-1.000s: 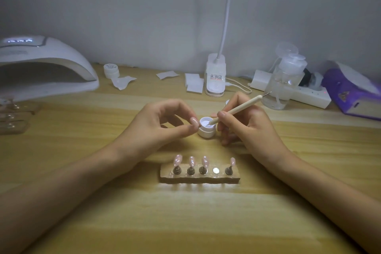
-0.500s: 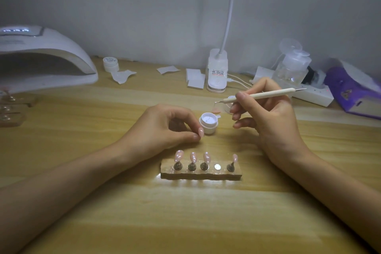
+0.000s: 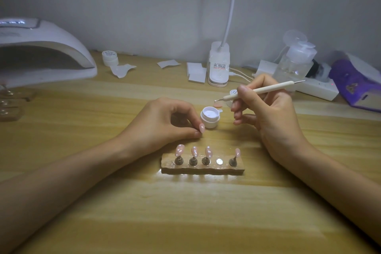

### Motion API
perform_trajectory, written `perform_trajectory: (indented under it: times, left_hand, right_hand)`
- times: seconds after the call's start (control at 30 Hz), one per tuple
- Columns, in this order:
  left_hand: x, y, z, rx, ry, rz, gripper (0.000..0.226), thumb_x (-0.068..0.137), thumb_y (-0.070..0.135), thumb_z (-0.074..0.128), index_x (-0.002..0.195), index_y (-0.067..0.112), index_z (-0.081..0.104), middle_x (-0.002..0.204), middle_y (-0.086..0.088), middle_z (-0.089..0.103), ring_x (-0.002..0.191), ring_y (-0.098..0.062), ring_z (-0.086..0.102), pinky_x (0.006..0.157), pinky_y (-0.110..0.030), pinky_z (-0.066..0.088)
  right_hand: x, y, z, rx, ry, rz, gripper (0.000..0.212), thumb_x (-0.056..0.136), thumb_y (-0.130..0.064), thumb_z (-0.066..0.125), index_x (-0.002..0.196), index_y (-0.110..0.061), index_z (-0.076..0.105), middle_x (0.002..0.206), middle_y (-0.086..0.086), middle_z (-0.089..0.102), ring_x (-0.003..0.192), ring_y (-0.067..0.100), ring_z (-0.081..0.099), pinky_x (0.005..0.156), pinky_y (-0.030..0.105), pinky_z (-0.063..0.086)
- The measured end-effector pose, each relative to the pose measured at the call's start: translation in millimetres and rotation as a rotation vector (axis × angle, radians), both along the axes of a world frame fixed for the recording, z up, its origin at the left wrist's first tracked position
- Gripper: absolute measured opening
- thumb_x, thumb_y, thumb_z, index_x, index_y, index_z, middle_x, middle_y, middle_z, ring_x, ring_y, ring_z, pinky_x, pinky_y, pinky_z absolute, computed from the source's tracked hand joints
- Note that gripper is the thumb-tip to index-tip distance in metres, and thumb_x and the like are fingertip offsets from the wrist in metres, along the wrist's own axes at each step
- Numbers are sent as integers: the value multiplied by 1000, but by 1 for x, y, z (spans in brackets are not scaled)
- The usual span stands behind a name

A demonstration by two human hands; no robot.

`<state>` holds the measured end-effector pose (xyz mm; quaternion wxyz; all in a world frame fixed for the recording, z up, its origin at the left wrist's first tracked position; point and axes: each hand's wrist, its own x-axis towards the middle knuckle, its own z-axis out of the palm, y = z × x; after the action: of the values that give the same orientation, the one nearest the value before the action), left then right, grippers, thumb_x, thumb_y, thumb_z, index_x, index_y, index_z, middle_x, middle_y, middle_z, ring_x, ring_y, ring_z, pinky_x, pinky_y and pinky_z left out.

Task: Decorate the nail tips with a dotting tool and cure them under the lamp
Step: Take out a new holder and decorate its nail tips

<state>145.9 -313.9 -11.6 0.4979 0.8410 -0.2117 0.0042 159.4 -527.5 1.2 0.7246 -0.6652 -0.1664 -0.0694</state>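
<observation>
A wooden holder (image 3: 203,168) in front of me carries several pink nail tips on small stands. Three of them (image 3: 193,151) show white dots, one (image 3: 237,152) looks plain, and one slot (image 3: 219,161) is bare. My left hand (image 3: 165,123) pinches a pink nail tip (image 3: 201,128) between thumb and forefinger, just left of an open white gel jar (image 3: 209,116). Above and to the right of the jar, my right hand (image 3: 266,113) grips the cream dotting tool (image 3: 259,90) like a pen, with its metal end hanging in the air. The white curing lamp (image 3: 41,55) stands at the far left.
A closed small jar (image 3: 109,57) and paper wipes (image 3: 195,72) lie along the back. A desk lamp base (image 3: 218,66), pump bottle (image 3: 294,62), power strip (image 3: 317,88) and purple packet (image 3: 354,84) stand at the back right. More holders (image 3: 10,105) sit at the left edge.
My right hand has lifted the dotting tool out of the gel jar, up and to the right. My left hand has drawn back a little from the jar, still pinching the nail tip.
</observation>
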Motion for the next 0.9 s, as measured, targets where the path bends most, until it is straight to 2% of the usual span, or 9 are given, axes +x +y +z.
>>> perform_trajectory:
  times: [0.63, 0.77, 0.9]
  left_hand:
    - [-1, -2, 0, 29, 4, 15, 20, 78, 11, 81, 74, 28, 72, 82, 12, 75, 79, -3, 70, 79, -18, 52]
    - [0, -2, 0, 20, 13, 8, 21, 78, 10, 80, 73, 28, 71, 81, 10, 75, 77, -3, 70, 78, -19, 52]
    - [0, -2, -1, 23, 8, 9, 21, 77, 9, 80, 73, 27, 72, 79, 10, 75, 75, 0, 68, 75, -15, 51]
  right_hand:
    - [-4, 2, 2, 24, 60, 22, 19, 87, -24, 64, 79, -14, 51, 65, 5, 65, 54, 14, 58, 48, 23, 50]
    - [-11, 4, -2, 94, 138, 104, 16, 84, -22, 64, 76, -16, 52, 64, 6, 63, 56, 12, 59, 51, 28, 54]
    - [-15, 7, -5, 67, 164, 146, 17, 84, -21, 64, 71, -17, 53, 65, 11, 63, 55, 15, 59, 53, 30, 55]
